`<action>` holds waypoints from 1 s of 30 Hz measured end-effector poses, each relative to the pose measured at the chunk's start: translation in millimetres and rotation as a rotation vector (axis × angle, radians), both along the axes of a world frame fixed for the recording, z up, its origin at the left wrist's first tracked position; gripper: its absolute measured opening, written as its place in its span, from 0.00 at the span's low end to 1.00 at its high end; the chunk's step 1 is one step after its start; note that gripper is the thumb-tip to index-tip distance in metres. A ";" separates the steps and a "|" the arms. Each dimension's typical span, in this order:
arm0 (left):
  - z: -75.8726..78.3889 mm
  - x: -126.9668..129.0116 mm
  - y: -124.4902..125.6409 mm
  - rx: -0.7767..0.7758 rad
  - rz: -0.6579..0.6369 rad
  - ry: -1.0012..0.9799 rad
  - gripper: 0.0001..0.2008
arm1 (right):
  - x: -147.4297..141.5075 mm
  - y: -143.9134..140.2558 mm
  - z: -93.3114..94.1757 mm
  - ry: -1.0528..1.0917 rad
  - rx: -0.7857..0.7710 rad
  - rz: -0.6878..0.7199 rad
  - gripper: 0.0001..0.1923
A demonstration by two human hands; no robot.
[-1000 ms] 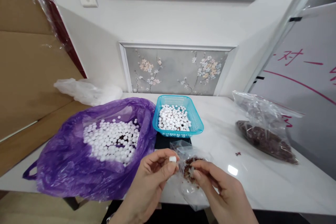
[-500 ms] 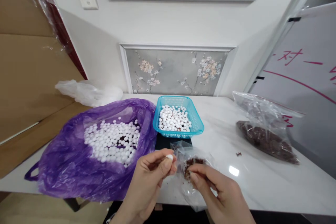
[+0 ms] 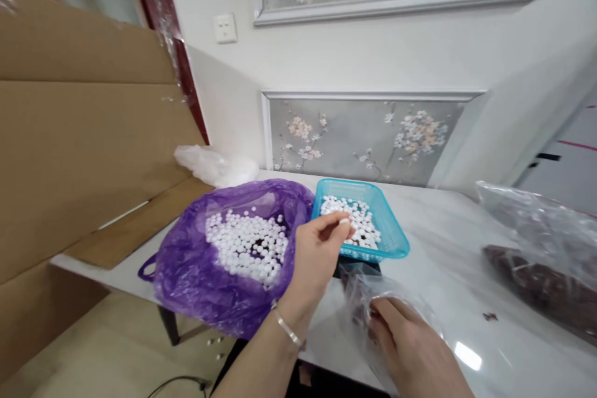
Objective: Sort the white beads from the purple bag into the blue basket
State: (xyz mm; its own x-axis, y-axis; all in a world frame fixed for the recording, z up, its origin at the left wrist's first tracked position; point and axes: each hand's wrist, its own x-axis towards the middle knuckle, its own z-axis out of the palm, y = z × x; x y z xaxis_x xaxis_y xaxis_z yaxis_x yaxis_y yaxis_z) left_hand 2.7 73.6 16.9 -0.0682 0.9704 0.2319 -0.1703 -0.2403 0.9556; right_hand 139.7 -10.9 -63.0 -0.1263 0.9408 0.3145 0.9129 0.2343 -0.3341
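a turquoise basket holds small white balls. the left hand pinches closed just over its near edge. the right hand grips a clear bag below.

The left hand reaches over the blue basket of white balls, fingertips pinched together. The right hand rests inside a small clear bag on the white table. A purple bag of white balls lies beside the basket.
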 end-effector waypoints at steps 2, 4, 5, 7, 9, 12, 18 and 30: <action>5.0 4.2 22.5 0.048 0.031 0.108 0.16 | -6.5 7.4 -6.5 -0.156 -0.001 -0.003 0.15; 11.0 -0.8 37.5 0.089 0.052 0.244 0.23 | -13.3 11.2 -9.4 -0.233 -0.013 0.002 0.17; 14.5 -7.6 40.5 0.107 0.058 0.320 0.26 | -15.8 11.9 -9.8 -0.247 -0.027 0.017 0.17; 21.6 -29.8 37.7 0.135 0.068 0.485 0.26 | -18.3 11.8 -9.5 -0.250 -0.057 0.054 0.17; 27.1 -60.9 26.6 0.138 0.074 0.654 0.18 | -18.7 10.2 -8.6 -0.233 -0.060 0.060 0.16; 27.2 -110.4 8.6 0.070 0.060 0.894 0.11 | -20.0 7.2 -7.2 -0.152 -0.019 0.011 0.15; 1.1 -151.9 -2.5 -0.049 0.019 1.182 0.09 | -25.1 2.1 0.0 -0.036 0.055 -0.044 0.14; -5.3 -136.3 5.7 0.088 0.150 1.154 0.14 | -10.8 -5.6 10.9 0.282 0.070 -0.028 0.16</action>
